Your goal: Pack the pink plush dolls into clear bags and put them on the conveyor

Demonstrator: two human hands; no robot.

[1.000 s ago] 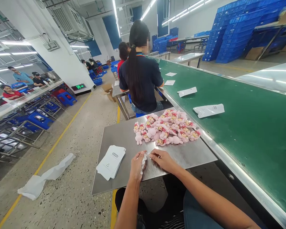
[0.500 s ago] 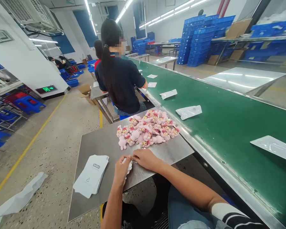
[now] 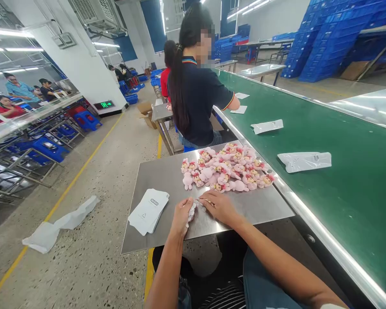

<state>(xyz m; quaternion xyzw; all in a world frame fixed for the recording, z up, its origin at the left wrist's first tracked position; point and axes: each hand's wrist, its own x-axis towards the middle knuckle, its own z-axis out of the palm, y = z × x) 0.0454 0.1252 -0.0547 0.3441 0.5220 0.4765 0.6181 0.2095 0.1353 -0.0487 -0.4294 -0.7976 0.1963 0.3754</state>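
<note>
On the metal table (image 3: 161, 171) lies a heap of small pink plush dolls (image 3: 225, 169). My left hand (image 3: 182, 214), near the table's front edge, is closed round a small bundle of white pieces (image 3: 191, 212). Just to its right, my right hand (image 3: 217, 206) has its fingers bent low over the tabletop, a short gap from the bundle; what its fingertips pinch, if anything, is too small to name. A fanned stack of white printed cards (image 3: 149, 210) lies left of my left hand.
A green conveyor belt (image 3: 309, 128) runs along the right, carrying white packets (image 3: 304, 162). A person in a dark shirt (image 3: 196, 94) sits beyond the table. White sheeting (image 3: 58, 227) lies on the floor at left.
The view has turned left, so the scene sits further right. My right hand has drawn slightly away from my left hand, where the two were touching.
</note>
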